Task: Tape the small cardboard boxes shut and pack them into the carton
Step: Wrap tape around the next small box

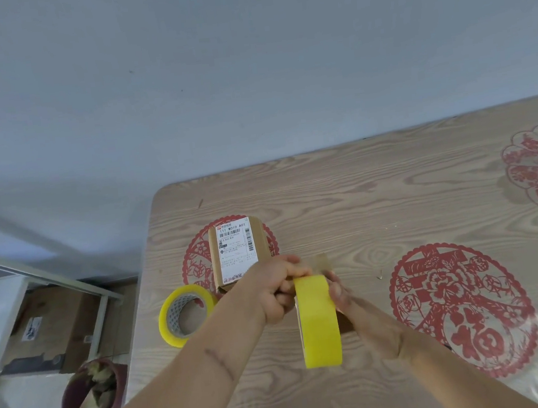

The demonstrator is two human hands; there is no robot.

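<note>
Small cardboard box [237,253], white-labelled, lies flat; both hands' fingers [286,297] clutch yellow tape roll [318,320].

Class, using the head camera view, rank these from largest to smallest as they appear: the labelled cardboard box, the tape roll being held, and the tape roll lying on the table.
1. Held tape roll, though nearness to the camera enlarges it
2. Labelled cardboard box, close to it in apparent size
3. Tape roll lying on the table

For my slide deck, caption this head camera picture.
Both hands hold a yellow tape roll upright beside a labelled small cardboard box on the wood-grain table.
</note>
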